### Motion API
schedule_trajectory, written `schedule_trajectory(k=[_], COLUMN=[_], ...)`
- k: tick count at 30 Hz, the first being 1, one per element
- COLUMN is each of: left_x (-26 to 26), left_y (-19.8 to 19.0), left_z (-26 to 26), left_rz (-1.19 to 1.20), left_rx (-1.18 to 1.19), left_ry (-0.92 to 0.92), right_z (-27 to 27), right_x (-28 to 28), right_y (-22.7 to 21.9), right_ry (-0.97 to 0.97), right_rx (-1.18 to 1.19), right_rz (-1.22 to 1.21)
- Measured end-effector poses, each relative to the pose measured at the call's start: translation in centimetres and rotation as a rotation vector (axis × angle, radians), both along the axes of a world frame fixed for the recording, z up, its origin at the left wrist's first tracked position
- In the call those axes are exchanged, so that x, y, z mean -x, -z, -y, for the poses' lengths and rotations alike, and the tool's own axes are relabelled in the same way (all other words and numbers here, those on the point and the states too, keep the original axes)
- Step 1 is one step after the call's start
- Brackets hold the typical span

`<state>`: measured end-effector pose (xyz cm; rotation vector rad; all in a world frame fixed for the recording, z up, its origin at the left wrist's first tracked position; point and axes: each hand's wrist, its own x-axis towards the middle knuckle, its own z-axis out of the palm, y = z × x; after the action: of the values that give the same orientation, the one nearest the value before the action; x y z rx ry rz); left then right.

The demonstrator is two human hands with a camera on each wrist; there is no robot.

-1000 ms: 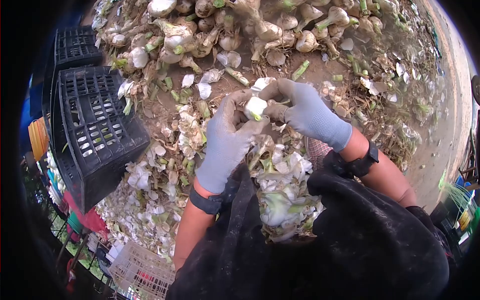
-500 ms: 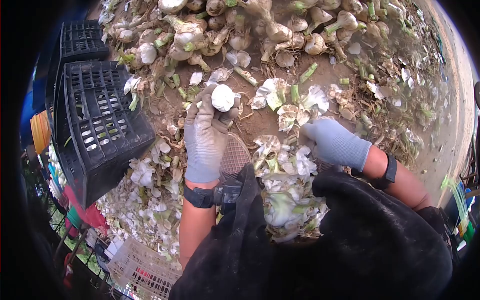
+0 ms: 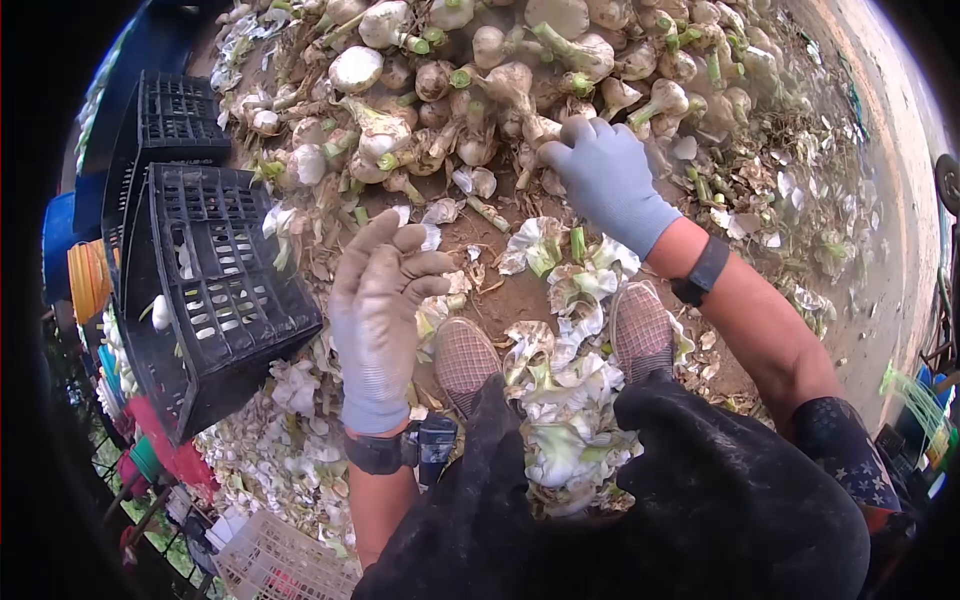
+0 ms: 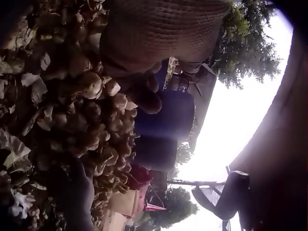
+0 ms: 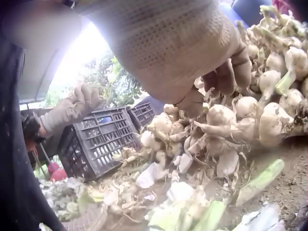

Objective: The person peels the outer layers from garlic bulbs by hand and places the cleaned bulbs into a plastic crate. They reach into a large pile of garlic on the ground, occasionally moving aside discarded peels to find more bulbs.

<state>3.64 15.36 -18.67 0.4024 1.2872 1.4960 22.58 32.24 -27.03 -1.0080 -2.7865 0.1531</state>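
Observation:
My gloved left hand (image 3: 377, 310) is raised near the black crate, palm up, with loosely bent fingers and nothing in them. My gloved right hand (image 3: 610, 180) reaches down to the near edge of a heap of garlic bulbs (image 3: 500, 85). In the right wrist view its fingers (image 5: 226, 77) bend down among the bulbs, fingertips right at a garlic bulb (image 5: 221, 115); the hand hides part of it, and I cannot tell whether it is gripped. A clean white bulb (image 3: 161, 312) shows at the left side of the black plastic crate (image 3: 225, 265).
Peeled skins (image 3: 575, 430) and cut stalks lie on the ground between the shoes (image 3: 466, 362). Another black crate (image 3: 180, 105) stands behind the first. A pale crate (image 3: 285, 560) is at lower left. More husks (image 3: 270, 480) pile up beside the left arm.
Both hands worked on a bulb together; then the left hand held it alone, and now it has let go. The right hand has moved forward to the heap. A white bulb has appeared at the crate.

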Motion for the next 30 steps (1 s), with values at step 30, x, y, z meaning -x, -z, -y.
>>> schedule_trajectory(k=[30], left_x=[-3.3], left_y=[3.2], left_z=[-0.2], left_rz=[0.499], left_rx=[0.107], left_ry=[0.205], right_z=[7.2], right_x=[-1.5], right_y=[-4.4], right_ry=[0.010], right_rx=[0.627], right_rz=[-0.205])
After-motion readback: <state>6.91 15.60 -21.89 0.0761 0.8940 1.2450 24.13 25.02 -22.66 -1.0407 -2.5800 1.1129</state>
